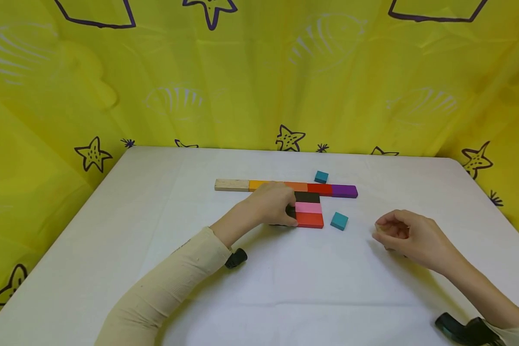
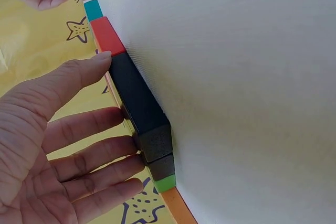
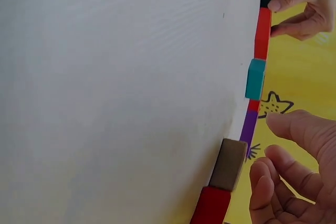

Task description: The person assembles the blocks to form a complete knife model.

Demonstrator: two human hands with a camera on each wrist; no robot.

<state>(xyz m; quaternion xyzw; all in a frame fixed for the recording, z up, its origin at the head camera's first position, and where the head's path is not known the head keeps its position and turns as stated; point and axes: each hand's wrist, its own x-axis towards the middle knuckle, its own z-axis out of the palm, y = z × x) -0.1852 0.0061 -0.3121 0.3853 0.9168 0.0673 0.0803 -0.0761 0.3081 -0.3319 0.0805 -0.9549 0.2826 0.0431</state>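
Observation:
In the head view my left hand point(image 1: 270, 202) reaches over a group of flat colored blocks. Its thumb and fingers curve about a black block point(image 2: 139, 98), which the left wrist view shows with the thumb at the end beside a red block point(image 2: 108, 36). Pink point(image 1: 308, 207) and dark brown point(image 1: 307, 197) blocks lie behind the red one. My right hand point(image 1: 415, 238) hovers at the right, fingers loosely curled, with nothing visible in its grasp. Beside it in the right wrist view are a brown wooden block point(image 3: 229, 164) and a dark red block point(image 3: 211, 205), mostly hidden in the head view.
A long row behind runs from a pale wooden block point(image 1: 231, 185) to a purple block point(image 1: 344, 191). One teal block point(image 1: 339, 221) lies right of the group, another teal block point(image 1: 321, 177) behind the row. A yellow patterned curtain point(image 1: 242, 72) borders the white table point(image 1: 311, 288).

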